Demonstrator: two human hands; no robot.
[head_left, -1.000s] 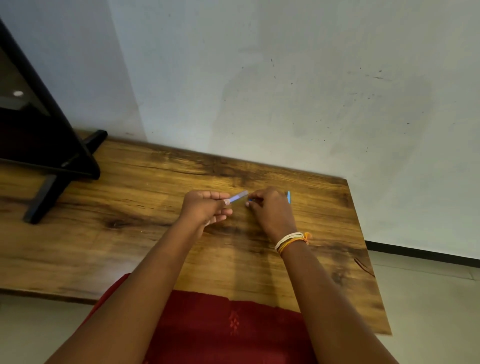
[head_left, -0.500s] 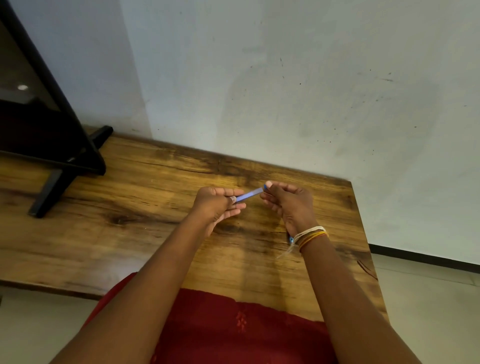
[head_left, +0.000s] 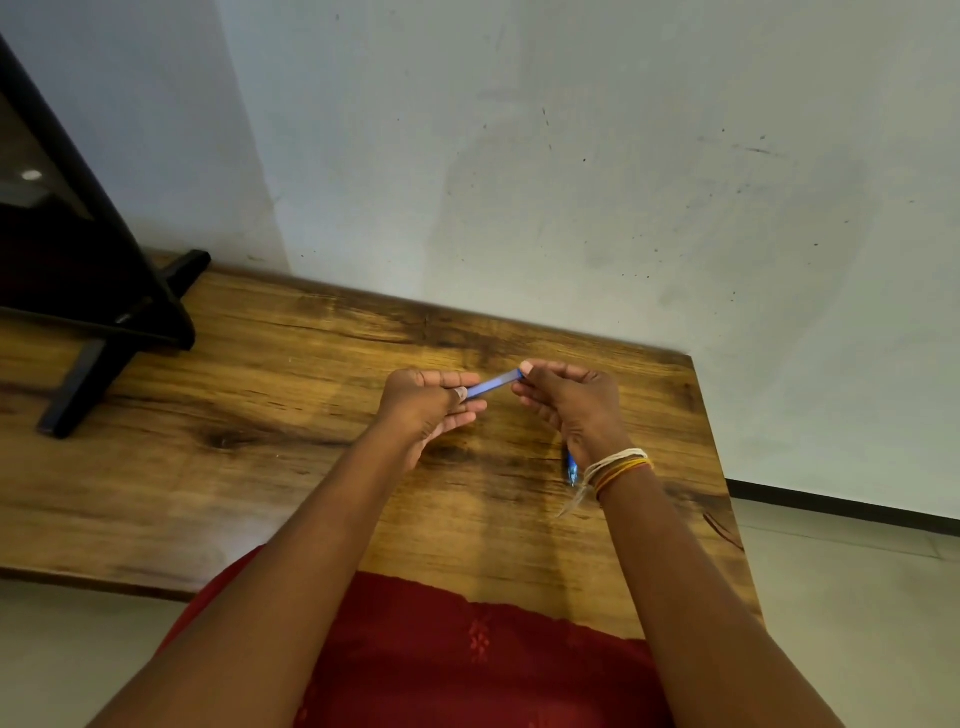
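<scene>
Grip tight: left hand (head_left: 428, 408), right hand (head_left: 574, 410) on opposite ends of blue tube (head_left: 491, 385)

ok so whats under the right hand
A blue pen-like piece pokes out below the right hand by the wrist, above the wooden table. Its upper part is covered by the palm. This hand and the left hand pinch a blue tube.

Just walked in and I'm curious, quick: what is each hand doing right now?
Left hand: closed, grips one end of the blue stick.
Right hand: closed, pinches its other end; a blue pen piece pokes out under the wrist.
</scene>
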